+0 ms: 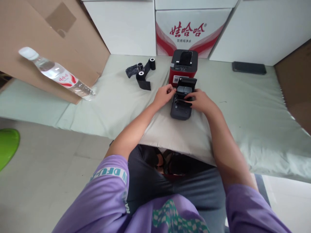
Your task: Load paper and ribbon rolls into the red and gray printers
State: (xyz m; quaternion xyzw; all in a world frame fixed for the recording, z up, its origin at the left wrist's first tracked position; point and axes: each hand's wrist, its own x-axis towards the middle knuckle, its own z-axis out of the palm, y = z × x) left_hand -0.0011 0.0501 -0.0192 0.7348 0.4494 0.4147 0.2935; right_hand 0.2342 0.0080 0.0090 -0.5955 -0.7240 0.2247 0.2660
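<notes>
A small black portable printer (181,111) lies on the cloth-covered table with its lid (186,82) raised and its inner compartment exposed. My left hand (165,96) is at the printer's left side, fingers curled and fingertips against its edge. From the right, my right hand (200,101) reaches over the compartment with thumb and fingers bent inward; what they pinch inside is hidden. Directly behind stands a red and black box-shaped printer (184,66), close to the raised lid. Black ribbon rolls (143,77), partly unwound, lie to the left of both printers.
A water bottle (60,76) lies at the left by a large cardboard box (48,35). A black phone (249,68) rests at the back right. White boxes (191,29) line the table's back, and another brown box (296,87) stands at the right edge.
</notes>
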